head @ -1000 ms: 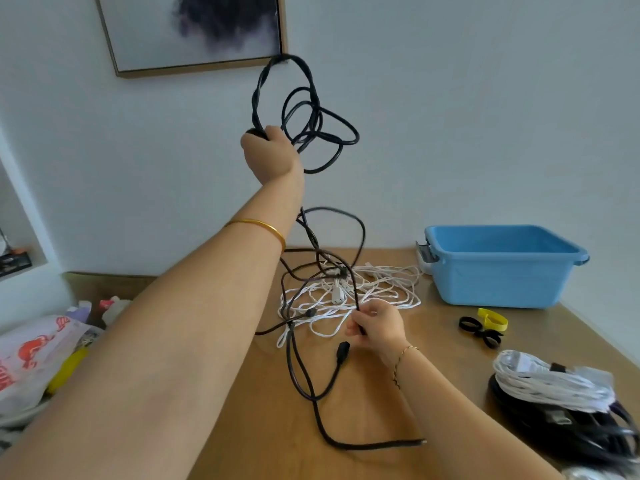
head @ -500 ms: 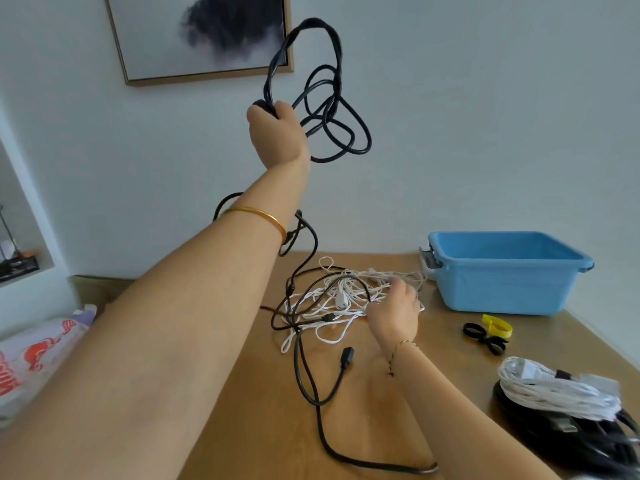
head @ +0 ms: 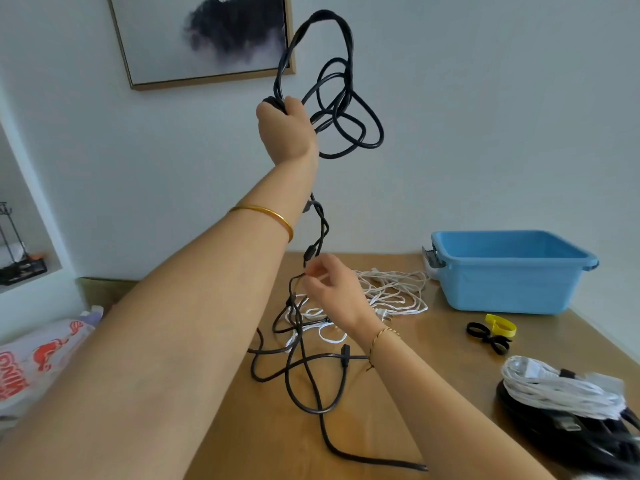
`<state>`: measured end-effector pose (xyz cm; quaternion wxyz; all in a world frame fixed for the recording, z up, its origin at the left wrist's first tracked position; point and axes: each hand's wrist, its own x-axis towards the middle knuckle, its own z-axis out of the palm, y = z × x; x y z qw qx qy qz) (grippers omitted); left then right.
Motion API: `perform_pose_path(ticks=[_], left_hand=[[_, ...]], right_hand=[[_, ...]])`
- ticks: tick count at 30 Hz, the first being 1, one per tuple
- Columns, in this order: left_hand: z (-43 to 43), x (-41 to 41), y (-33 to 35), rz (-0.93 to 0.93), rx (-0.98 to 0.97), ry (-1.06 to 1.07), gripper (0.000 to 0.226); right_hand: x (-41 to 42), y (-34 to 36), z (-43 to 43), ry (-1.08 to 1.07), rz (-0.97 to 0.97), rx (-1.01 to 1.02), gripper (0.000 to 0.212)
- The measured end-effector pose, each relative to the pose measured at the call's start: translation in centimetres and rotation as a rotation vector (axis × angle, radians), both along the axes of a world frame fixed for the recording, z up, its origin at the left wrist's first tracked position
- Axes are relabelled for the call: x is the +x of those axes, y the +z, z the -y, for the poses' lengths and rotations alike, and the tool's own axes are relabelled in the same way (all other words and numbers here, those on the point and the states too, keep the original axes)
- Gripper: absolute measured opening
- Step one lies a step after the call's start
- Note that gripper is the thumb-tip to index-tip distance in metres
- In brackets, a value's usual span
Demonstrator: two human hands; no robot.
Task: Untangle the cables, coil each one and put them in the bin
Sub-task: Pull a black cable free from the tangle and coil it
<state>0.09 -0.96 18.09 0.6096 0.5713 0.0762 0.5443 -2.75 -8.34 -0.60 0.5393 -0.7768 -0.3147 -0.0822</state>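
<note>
My left hand (head: 285, 128) is raised high and grips a bunch of loops of a black cable (head: 341, 109). The rest of that cable hangs down past my forearm to the wooden table (head: 433, 393), where it lies in loose tangled loops. My right hand (head: 330, 291) is lifted just above the table and pinches a thin black strand below a dangling plug. A tangled white cable (head: 391, 292) lies behind my right hand. The blue bin (head: 509, 271) stands at the back right, nothing visible inside it.
Black and yellow cable ties (head: 490, 332) lie in front of the bin. A coiled white cable on coiled black cables (head: 561, 389) sits at the right edge. A printed plastic bag (head: 38, 358) lies to the left. A framed picture (head: 207, 36) hangs on the wall.
My left hand stays raised with the black loops. My right hand has lifted off the white tangle and moved left to pinch the hanging black strand.
</note>
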Motion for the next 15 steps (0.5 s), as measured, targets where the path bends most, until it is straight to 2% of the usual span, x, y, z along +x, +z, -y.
perform_pose_path(ticks=[3,6,9,11,13,15], left_hand=[[0.1,0.0,-0.3,-0.006,-0.015,-0.027,0.022],[0.5,-0.3,-1.4,-0.026,-0.034,-0.084,0.016],[1.1,-0.5,-3.2,-0.056,-0.052,-0.205,0.018],[1.5,-0.2,-4.8,-0.106,-0.042,-0.266,0.026],[1.8,0.1,-6.9,-0.173,-0.037,-0.342,0.029],[2.0,0.5,-9.1,-0.261,0.0,-0.386,0.03]], right_hand=[[-0.1,0.5,0.1,0.013,-0.181,0.156,0.018],[0.2,1.6,0.9,0.073,-0.513,0.478,0.02],[1.2,2.4,2.2,0.229,-0.798,0.797,0.036],[2.1,2.7,2.9,0.175,-0.808,0.792,0.039],[2.8,2.7,3.6,-0.056,-0.751,0.642,0.031],[4.0,2.4,4.7,-0.276,-0.685,0.584,0.016]])
